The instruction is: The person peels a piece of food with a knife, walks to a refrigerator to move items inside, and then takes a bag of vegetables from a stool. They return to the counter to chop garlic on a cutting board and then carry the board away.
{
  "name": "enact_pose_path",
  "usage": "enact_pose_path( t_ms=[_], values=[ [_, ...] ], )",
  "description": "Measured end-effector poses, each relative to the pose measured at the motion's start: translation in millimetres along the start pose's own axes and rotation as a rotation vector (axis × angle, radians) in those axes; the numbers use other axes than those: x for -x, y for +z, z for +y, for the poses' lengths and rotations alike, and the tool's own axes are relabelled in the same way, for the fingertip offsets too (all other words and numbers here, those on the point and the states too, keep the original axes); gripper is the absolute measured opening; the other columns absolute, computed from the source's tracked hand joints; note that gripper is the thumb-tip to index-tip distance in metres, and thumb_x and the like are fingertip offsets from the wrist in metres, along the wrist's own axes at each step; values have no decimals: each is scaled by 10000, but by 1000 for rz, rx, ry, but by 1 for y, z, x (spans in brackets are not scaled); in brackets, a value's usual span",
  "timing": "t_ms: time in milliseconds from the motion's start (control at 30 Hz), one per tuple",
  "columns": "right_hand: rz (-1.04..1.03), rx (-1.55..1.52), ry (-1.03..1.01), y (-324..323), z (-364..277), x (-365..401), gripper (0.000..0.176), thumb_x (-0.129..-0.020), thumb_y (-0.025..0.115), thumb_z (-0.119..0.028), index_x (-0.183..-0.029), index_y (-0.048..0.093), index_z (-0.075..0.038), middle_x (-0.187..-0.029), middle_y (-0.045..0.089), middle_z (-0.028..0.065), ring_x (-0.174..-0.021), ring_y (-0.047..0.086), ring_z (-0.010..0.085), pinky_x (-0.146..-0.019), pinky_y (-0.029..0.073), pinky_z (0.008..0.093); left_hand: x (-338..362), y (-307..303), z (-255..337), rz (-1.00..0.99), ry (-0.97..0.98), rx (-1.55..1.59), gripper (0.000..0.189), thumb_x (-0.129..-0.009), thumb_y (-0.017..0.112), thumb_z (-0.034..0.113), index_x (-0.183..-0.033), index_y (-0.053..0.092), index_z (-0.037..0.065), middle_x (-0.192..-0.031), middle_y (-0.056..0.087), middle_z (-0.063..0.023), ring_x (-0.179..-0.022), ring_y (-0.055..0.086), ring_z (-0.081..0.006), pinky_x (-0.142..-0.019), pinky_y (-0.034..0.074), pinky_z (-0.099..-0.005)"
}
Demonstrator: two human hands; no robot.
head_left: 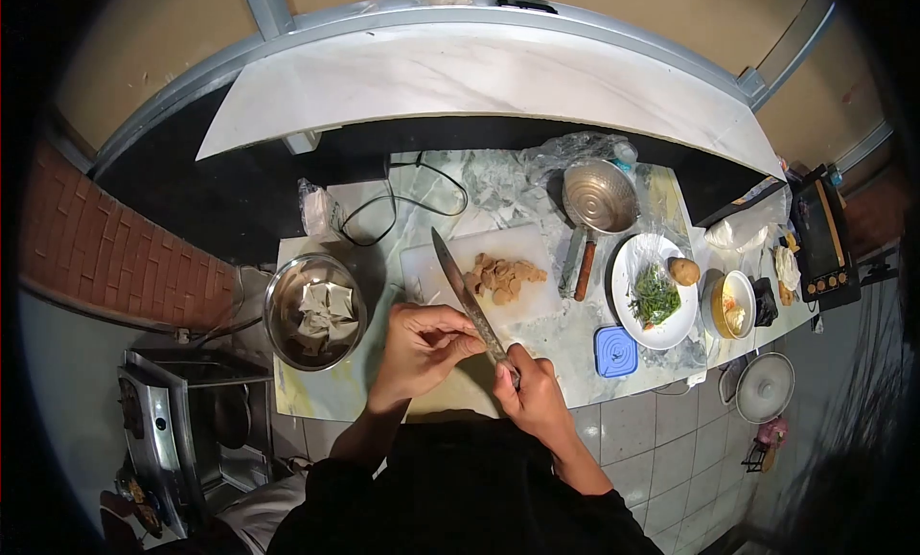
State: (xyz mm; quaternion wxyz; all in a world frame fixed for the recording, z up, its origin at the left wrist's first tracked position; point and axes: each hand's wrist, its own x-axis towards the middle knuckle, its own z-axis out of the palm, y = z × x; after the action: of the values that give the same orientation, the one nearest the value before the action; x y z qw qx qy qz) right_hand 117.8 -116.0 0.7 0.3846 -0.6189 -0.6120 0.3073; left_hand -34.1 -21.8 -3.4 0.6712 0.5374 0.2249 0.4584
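Note:
A long kitchen knife slants over the near side of the white cutting board, its tip pointing up and left. My right hand is wrapped round its handle. My left hand has thumb and fingers pinched together close beside the lower blade; what they hold, if anything, is hidden. Brown sliced pieces lie in a loose heap on the board, right of the blade. Left of my left hand stands a steel bowl with pale, squarish, folded-looking pieces in it.
Right of the board are a wooden-handled saucepan, a blue square-lidded container, and a white plate with greens and a potato. A yellow bowl stands farther right. A black cable loops behind the board.

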Motion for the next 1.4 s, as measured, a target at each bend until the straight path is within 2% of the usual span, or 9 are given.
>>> enact_pose_path(
  t_ms=[200, 467, 533, 600, 667, 867, 933, 1167, 1400],
  values=[
    [-18, 9, -123, -11, -15, -6, 186, -854, 560, -129, -785, 473, 20, -511, 461, 195, -461, 488, 398, -431, 365, 412, -10, -6, 26, -192, -60, -161, 92, -731, 694, -91, -798, 639, -59, -768, 659, -81, -713, 604, -79, -596, 467, -196],
    [140, -99, -112, 10, -13, -8, 182, -854, 556, -137, -781, 476, 10, -504, 463, 188, -453, 500, 382, -436, 384, 405, -2, 4, -15, -58, -125, 579, 262, -849, 644, 113, -1058, 542, -9, -958, 624, -57, -771, 532, -60, -673, 429, -212],
    [137, -152, -78, 11, -11, -9, 180, -855, 554, -136, -781, 477, 8, -501, 463, 185, -451, 503, 380, -435, 386, 404, 2, 4, -14, -88, -132, 537, 205, -849, 639, 86, -1013, 560, -8, -958, 624, -62, -773, 539, -69, -700, 442, -241],
    [110, -77, -88, 12, -7, -11, 209, -859, 527, -122, -712, 442, -1, -518, 506, 110, -406, 494, 238, -445, 385, 327, 1, 4, -15, 91, -126, 422, 216, -829, 663, 174, -896, 563, -5, -874, 611, -118, -886, 582, -228, -767, 469, -401],
    [101, -102, -82, 14, -2, -15, 210, -857, 532, -123, -709, 445, -1, -512, 497, 111, -404, 491, 247, -442, 382, 334, -4, 0, -18, 57, -44, 402, 194, -839, 650, 152, -882, 568, -19, -853, 614, -124, -838, 599, -230, -750, 485, -403],
    [86, -46, -112, 10, -3, -29, 205, -847, 548, -132, -710, 455, -10, -494, 442, 139, -409, 458, 330, -437, 366, 367, -13, -19, -10, 54, -30, 56, 82, -828, 638, 35, -815, 611, -41, -824, 626, -138, -754, 635, -238, -676, 519, -360],
    [70, -36, -105, 7, -4, -33, 202, -844, 550, -134, -713, 457, -12, -493, 428, 149, -415, 446, 354, -437, 361, 376, -24, -19, 1, 6, 93, -35, 82, -769, 692, -22, -817, 637, -58, -740, 642, -77, -595, 525, -48, -528, 425, -183],
    [1, 13, -120, -2, -6, -40, 188, -846, 548, -144, -737, 479, -7, -515, 451, 157, -440, 459, 365, -455, 362, 393, -43, -30, 31, -192, 116, -366, 96, -730, 720, -28, -801, 656, -40, -694, 649, -65, -579, 558, -76, -550, 449, -193],
    [36, -102, -52, 8, 0, -37, 162, -837, 548, -128, -796, 507, 24, -542, 524, 116, -451, 507, 287, -500, 385, 357, -33, -14, 13, -183, -57, 63, 331, -860, 616, 71, -1157, 503, -24, -1009, 614, -78, -918, 566, -104, -772, 436, -225]
  ],
)
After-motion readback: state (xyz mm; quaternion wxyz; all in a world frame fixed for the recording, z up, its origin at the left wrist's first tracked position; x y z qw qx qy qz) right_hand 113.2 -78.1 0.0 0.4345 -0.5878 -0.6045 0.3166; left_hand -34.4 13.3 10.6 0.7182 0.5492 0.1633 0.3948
